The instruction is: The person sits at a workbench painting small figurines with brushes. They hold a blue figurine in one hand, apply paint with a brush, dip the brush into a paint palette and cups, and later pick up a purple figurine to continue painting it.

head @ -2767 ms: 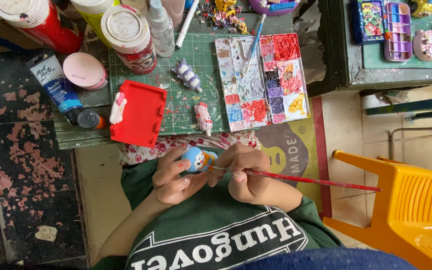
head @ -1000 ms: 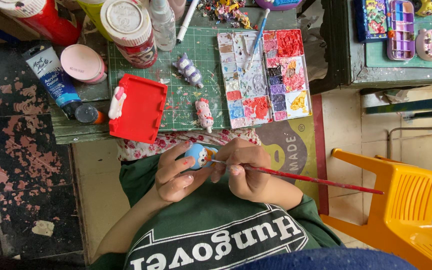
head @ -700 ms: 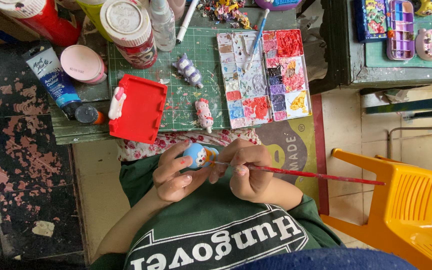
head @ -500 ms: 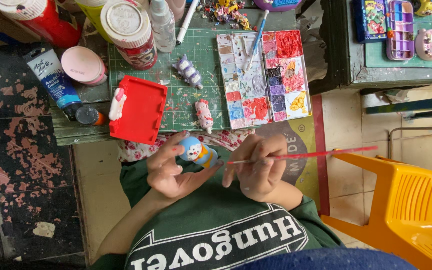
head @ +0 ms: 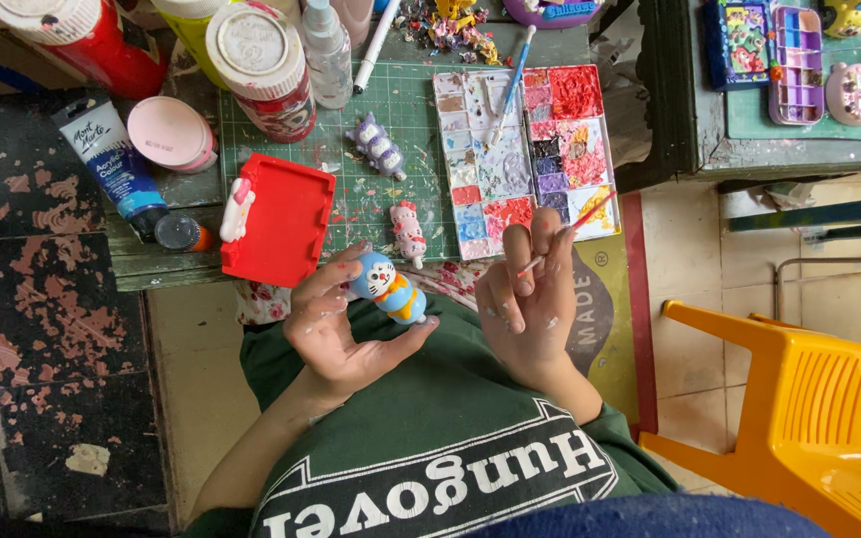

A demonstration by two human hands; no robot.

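Left hand (head: 336, 324) cradles the blue cat figurine (head: 389, 288) over the lap, right hand (head: 530, 299) pinching the red-handled brush (head: 572, 231) toward the paint palette (head: 528, 149) on the worktop (head: 391, 149) — best load lightly, figurine steady.

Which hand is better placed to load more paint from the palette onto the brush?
Right. The right hand already holds the red-handled brush in its fingers, and it is nearest the paint palette. The left hand is occupied cradling the blue cat figurine.
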